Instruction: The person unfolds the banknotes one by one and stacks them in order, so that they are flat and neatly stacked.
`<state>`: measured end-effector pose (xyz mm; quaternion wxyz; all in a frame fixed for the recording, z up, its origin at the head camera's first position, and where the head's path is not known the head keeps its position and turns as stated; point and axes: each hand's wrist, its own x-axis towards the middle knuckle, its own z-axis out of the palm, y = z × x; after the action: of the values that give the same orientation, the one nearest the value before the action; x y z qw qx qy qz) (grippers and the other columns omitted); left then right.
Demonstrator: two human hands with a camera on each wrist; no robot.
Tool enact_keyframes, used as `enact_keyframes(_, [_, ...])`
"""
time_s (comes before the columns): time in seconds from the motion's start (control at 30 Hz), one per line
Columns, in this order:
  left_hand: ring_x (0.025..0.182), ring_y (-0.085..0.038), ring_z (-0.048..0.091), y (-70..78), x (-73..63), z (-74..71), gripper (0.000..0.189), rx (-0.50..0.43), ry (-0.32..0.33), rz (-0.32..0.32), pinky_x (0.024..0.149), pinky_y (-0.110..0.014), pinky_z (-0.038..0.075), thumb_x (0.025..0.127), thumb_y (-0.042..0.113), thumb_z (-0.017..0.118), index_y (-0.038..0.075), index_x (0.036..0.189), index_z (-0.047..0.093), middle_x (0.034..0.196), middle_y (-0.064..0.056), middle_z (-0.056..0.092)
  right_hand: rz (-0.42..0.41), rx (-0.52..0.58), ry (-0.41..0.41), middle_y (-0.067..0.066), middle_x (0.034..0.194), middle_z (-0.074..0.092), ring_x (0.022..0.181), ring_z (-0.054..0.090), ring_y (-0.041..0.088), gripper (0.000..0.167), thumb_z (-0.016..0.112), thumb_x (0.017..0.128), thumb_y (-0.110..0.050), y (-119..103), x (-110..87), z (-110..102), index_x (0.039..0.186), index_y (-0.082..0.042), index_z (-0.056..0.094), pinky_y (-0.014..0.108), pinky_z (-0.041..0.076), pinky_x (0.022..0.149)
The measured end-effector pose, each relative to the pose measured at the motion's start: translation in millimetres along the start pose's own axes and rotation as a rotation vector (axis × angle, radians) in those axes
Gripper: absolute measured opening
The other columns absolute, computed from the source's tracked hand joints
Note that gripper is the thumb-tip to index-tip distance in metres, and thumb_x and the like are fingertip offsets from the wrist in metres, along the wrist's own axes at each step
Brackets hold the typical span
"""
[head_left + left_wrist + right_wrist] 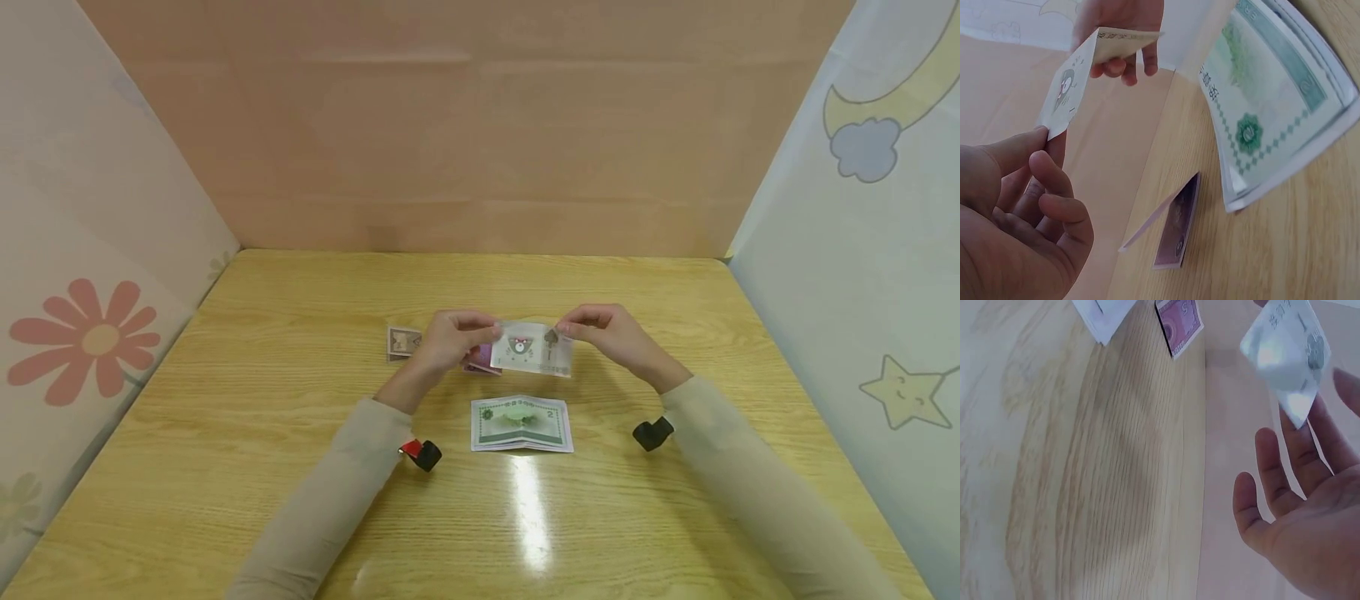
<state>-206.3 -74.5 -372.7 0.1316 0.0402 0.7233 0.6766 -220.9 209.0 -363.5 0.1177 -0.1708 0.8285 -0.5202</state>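
Observation:
A pale play banknote [531, 348] with a cartoon bear's face is held up over the table, creased across its middle. My left hand [455, 337] pinches its left end between thumb and forefinger; the left wrist view shows that hand [1022, 206] with its other fingers loosely curled. At the note's other end is my right hand [611, 333]. In the right wrist view this hand [1322, 500] has its fingers spread behind the note's lower corner, its thumb apart from the paper. Below the raised note lies a stack of green play banknotes [521, 425].
A folded purple play banknote [1175, 228] stands partly tented on the table [300, 500], behind the green stack. Farther left lies a brownish note [402, 342], partly hidden by my left hand. Printed cloth walls [465, 150] rise around the table's back and sides.

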Motion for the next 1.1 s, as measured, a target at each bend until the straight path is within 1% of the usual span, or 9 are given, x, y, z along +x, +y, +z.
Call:
enact_keyframes(0.03, [0.057,-0.012,0.050,-0.5,-0.3,-1.3,0.018,0.007,0.005,0.001,0.054,-0.026,0.040,0.093,0.013,0.075,0.004,0.108,0.076,0.085,-0.009,0.070,0.003,-0.004,-0.008,0.010,0.113,0.068,0.106,0.060,0.027,0.025,0.070,0.097,-0.027,1,-1.1,-1,0.110,-0.005,0.073,0.053,0.044,0.098])
enact_keyframes(0.1, [0.059,-0.012,0.051,-1.1,-1.2,-3.8,0.018,0.016,0.011,-0.004,0.055,-0.028,0.040,0.092,0.013,0.075,0.004,0.108,0.076,0.086,-0.009,0.070,0.011,-0.015,-0.023,0.010,0.110,0.068,0.102,0.061,0.027,0.023,0.073,0.095,-0.024,1,-2.7,-3,0.109,-0.006,0.072,0.053,0.045,0.095])
enact_keyframes(0.27, [0.060,-0.015,0.052,-2.0,-5.6,-10.0,0.018,0.032,0.019,-0.017,0.056,-0.030,0.040,0.092,0.014,0.076,0.005,0.107,0.076,0.091,-0.021,0.069,0.022,-0.027,-0.037,0.012,0.103,0.069,0.097,0.064,0.026,0.022,0.074,0.094,-0.023,0,-4.6,-4,0.109,-0.006,0.072,0.053,0.047,0.094])
enact_keyframes(0.33, [0.059,-0.015,0.052,-2.6,-7.6,-12.1,0.017,0.042,0.021,-0.015,0.055,-0.029,0.039,0.092,0.014,0.076,0.005,0.105,0.076,0.091,-0.023,0.069,0.025,-0.028,-0.040,0.012,0.101,0.069,0.097,0.064,0.030,0.022,0.074,0.094,-0.023,-1,-5.0,-4,0.108,-0.006,0.072,0.053,0.048,0.093])
enact_keyframes(0.47, [0.058,-0.016,0.051,-4.7,-11.6,-14.9,0.013,0.061,0.017,-0.017,0.051,-0.025,0.037,0.091,0.013,0.076,0.005,0.102,0.076,0.086,-0.020,0.071,0.029,-0.042,-0.043,0.012,0.100,0.068,0.099,0.061,0.038,0.020,0.073,0.095,-0.022,-3,-7.2,-2,0.106,-0.006,0.072,0.053,0.048,0.091])
enact_keyframes(0.7, [0.058,-0.016,0.051,-13.8,-20.6,-14.9,0.013,0.143,0.019,-0.043,0.049,-0.022,0.036,0.090,0.013,0.077,0.005,0.100,0.076,0.085,-0.017,0.072,0.035,-0.087,-0.058,0.009,0.095,0.069,0.091,0.061,0.027,0.013,0.074,0.093,-0.017,0,-13.4,6,0.101,-0.007,0.073,0.050,0.050,0.085])
enact_keyframes(0.9, [0.059,-0.017,0.051,-26.3,-29.6,-16.3,0.015,0.197,-0.036,-0.039,0.053,-0.025,0.041,0.090,0.012,0.077,0.004,0.101,0.074,0.082,-0.014,0.072,0.038,-0.084,-0.098,0.009,0.094,0.069,0.091,0.061,0.030,0.013,0.073,0.094,-0.016,4,-20.9,17,0.101,-0.006,0.072,0.042,0.050,0.081])
enact_keyframes(1.0, [0.060,-0.015,0.054,-33.2,-34.0,-16.7,0.015,0.233,-0.067,-0.035,0.053,-0.025,0.042,0.088,0.013,0.078,0.005,0.100,0.073,0.080,-0.008,0.072,0.035,-0.084,-0.116,0.008,0.093,0.070,0.089,0.061,0.027,0.012,0.073,0.094,-0.015,7,-26.2,21,0.101,-0.005,0.072,0.037,0.050,0.080])
enact_keyframes(1.1, [0.056,-0.014,0.050,-37.2,-39.7,-15.6,0.015,0.256,-0.099,-0.046,0.049,-0.025,0.039,0.087,0.014,0.080,0.007,0.099,0.074,0.073,-0.005,0.068,0.040,-0.088,-0.142,0.008,0.090,0.070,0.084,0.060,0.022,0.013,0.074,0.093,-0.015,9,-31.7,26,0.100,-0.005,0.073,0.031,0.049,0.075])
